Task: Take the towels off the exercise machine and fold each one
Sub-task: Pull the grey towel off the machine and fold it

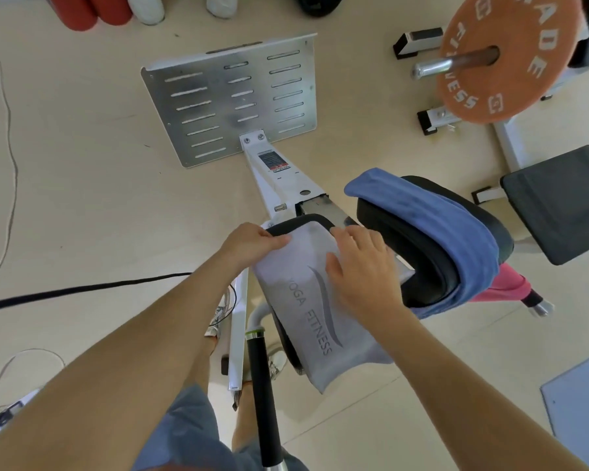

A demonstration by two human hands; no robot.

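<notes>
A light grey towel (306,300) printed "YOGA FITNESS" lies folded over the machine's near black pad (283,329). My left hand (252,246) pinches the towel's far left corner. Spread flat, my right hand (361,266) presses on the towel's right side. A blue towel (432,226) drapes over the second black pad (402,243) to the right. A pink towel (504,283) shows below that pad, partly hidden by the blue one.
The machine's white beam (272,178) runs to a slotted metal footplate (232,100). A black handle (262,396) rises near my legs. An orange weight plate (504,56) on a bar and a grey bench seat (558,202) stand right. A black cable (82,288) crosses the floor left.
</notes>
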